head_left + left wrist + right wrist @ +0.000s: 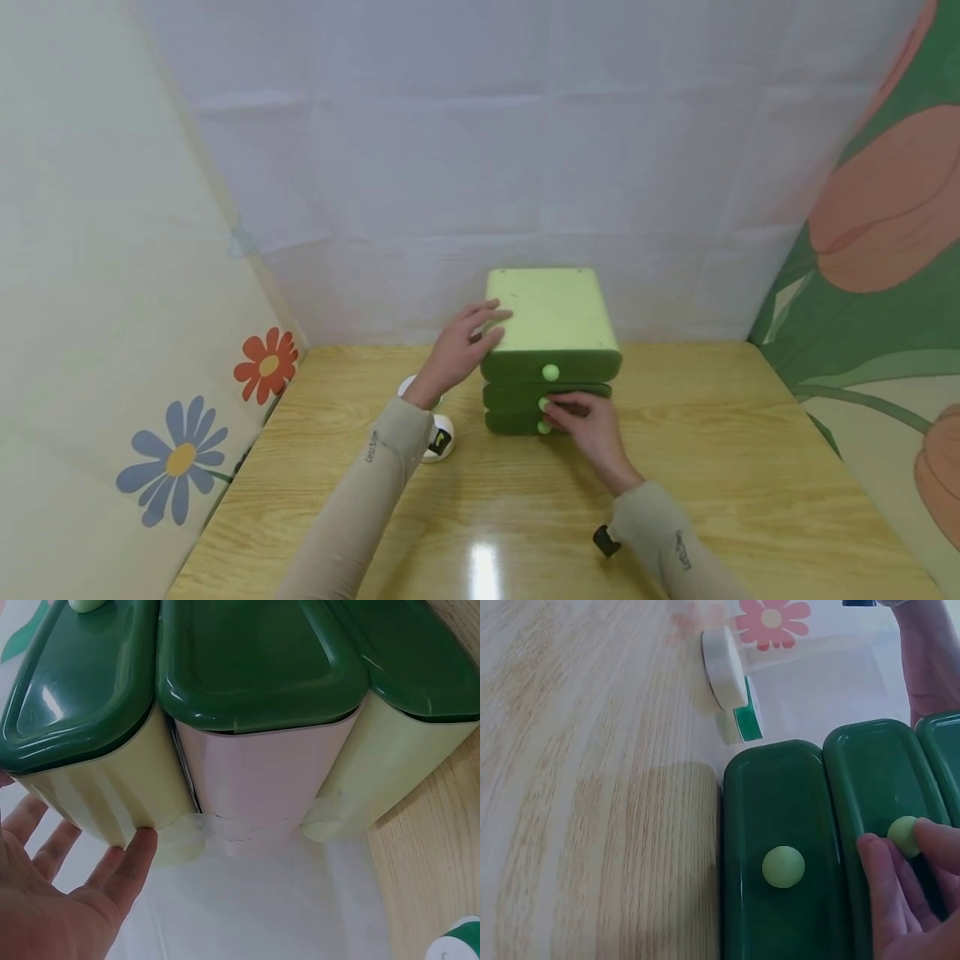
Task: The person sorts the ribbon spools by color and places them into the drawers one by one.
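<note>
A small drawer cabinet (551, 312) with a pale green top stands on the table. Its three dark green drawer fronts carry round light green knobs, and all look closed. My left hand (463, 343) rests on the cabinet's upper left edge, fingers mostly straight; in the left wrist view these fingers (129, 879) touch the top section's side wall. Thumb and fingers of my right hand (592, 429) pinch the middle drawer's knob (904, 836). The bottom drawer's knob (784, 867) shows free in the right wrist view.
Left of the cabinet stand a white round thing (724, 669) and a smaller green-and-white one (748, 711), both partly behind my left forearm in the head view. The wooden table (720, 467) meets a white sheet (420, 167) behind the cabinet. Flower-patterned walls flank both sides.
</note>
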### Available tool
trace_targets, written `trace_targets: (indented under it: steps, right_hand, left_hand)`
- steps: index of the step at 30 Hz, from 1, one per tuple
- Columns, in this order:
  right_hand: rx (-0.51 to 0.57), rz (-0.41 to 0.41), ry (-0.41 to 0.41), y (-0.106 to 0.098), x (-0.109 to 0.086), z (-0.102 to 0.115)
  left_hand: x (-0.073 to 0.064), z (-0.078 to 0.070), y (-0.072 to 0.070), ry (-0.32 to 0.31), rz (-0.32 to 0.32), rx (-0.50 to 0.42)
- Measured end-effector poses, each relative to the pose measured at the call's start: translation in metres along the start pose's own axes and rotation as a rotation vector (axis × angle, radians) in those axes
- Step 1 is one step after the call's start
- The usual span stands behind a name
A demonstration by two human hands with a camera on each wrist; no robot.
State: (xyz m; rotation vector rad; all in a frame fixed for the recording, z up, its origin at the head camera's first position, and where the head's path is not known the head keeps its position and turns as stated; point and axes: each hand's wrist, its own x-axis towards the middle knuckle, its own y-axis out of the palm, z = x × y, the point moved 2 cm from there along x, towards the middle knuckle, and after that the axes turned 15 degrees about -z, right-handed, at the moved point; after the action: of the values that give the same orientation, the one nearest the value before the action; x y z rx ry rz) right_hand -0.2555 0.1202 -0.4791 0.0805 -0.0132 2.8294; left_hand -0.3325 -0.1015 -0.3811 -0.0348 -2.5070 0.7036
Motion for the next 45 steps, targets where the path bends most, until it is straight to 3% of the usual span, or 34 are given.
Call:
trace_targets:
  steps: [16, 45]
  right_hand:
    - [-0.033, -0.016, 0.012, -0.002, -0.006, 0.002]
    - [0.001, 0.004, 0.073, -0.014, -0.030, 0.003]
  left_hand:
    - [0.001, -0.001, -0.003, -0.010, 0.011, 0.006]
    - [0.001, 0.003, -0.001, -0.004, 0.010, -0.009]
